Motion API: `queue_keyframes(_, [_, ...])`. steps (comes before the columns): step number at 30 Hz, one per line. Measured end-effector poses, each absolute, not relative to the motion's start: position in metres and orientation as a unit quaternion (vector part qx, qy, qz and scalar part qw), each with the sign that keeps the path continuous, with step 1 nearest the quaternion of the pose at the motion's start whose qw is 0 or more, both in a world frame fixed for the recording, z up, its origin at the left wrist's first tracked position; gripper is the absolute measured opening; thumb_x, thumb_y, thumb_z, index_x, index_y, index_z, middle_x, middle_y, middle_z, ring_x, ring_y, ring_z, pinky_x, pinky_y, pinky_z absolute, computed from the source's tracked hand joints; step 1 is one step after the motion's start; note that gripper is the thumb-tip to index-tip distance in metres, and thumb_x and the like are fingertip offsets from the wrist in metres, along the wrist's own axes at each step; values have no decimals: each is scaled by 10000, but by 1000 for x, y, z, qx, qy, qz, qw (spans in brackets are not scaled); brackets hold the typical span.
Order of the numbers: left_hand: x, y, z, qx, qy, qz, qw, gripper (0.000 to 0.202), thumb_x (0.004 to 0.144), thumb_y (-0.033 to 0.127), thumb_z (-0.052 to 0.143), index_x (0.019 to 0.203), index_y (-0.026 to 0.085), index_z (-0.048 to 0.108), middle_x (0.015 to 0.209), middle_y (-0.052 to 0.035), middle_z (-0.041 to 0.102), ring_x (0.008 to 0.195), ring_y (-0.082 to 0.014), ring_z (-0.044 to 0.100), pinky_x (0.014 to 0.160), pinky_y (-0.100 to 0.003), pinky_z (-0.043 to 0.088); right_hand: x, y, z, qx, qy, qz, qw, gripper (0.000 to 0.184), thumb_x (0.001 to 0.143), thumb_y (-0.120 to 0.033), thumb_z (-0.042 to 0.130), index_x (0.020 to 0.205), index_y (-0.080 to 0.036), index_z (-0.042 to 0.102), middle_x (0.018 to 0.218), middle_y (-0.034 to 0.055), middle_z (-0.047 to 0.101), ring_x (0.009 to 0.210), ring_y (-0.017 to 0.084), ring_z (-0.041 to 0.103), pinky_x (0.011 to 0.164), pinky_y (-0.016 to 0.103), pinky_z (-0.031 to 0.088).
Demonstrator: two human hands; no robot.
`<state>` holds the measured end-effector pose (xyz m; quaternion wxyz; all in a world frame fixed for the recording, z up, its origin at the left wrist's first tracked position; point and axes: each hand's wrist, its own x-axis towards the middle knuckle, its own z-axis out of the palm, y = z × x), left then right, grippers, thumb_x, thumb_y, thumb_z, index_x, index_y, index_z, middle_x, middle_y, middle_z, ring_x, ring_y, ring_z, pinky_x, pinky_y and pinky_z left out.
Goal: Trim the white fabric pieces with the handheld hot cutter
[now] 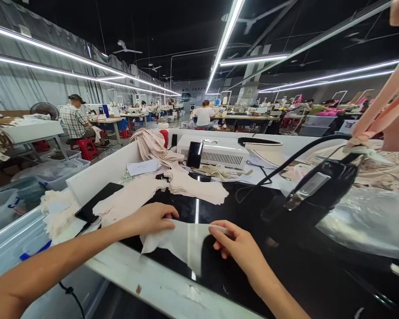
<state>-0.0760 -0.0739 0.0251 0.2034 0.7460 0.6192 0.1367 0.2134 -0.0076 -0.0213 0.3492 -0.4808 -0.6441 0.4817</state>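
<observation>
- A pale cloth piece (177, 241) is being held flat on the glossy black surface (252, 208), near its front edge, between the two hands.
- The left hand (149, 219) is being laid over the cloth's upper left corner. Its fingers (168, 212) are being kept together and bent down onto the cloth; whether anything is being gripped from beneath cannot be told.
- The right hand (239, 248) is being kept at the cloth's right edge. That edge is being pinched between thumb and forefinger, with the other fingers being curled under.
- A pile of cut cloth (193, 186) is being kept just behind the hands, touching the black surface.
- A dark phone (98, 200) is being left lying flat, left of the left hand, partly on more cloth.
- A white box (216, 150) is being kept at the back of the surface, with a second phone (194, 154) being propped against it.
- A black tool (314, 190) with a cable is being kept to the right, beside a clear plastic bag (369, 221).
- Far left, a person in a checked shirt (73, 119) is being seated on a red stool (86, 148) at another station.
</observation>
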Motion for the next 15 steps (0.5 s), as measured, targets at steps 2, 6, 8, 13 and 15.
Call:
queue_keyframes(2, [-73,-71,19,749,632,138,146,321,1083,77,740,1364,174,860,1312,-123,879,1266,-340,841,1089,-410,651,206,1,-22,-478,-681,453,321,399,802,-631,791,909,-253,857,607,9,731,508,208,658,540,319,561])
queue_keyframes(6, [-62,-72,4,806,574,130,59,274,1170,48,662,1309,180,859,1469,-156,848,1420,-344,792,1257,-485,603,202,16,-24,-469,-751,368,285,300,894,-539,677,914,-286,837,623,2,738,572,246,732,541,320,567])
queue_keyframes(8, [-57,-73,-6,863,487,133,-1,234,1234,132,658,1364,188,845,1463,-139,864,1366,-309,820,1203,-433,641,204,22,-27,-460,-783,314,277,275,962,-472,632,939,-293,840,661,4,755,615,254,766,590,332,604])
queue_keyframes(13, [-50,-75,-33,911,375,164,-54,172,1269,255,707,1326,169,844,1398,-137,899,1264,-268,872,1157,-371,685,213,32,-38,-437,-842,139,284,310,1072,-253,553,1080,-271,862,1032,91,886,856,276,850,744,359,655])
queue_keyframes(15, [-50,-75,-39,910,369,180,-49,190,1255,274,744,1375,159,836,1436,-157,889,1314,-282,869,1217,-391,673,215,29,-44,-418,-858,71,290,397,1104,-174,506,1228,-245,876,1225,146,895,1005,309,869,772,380,667])
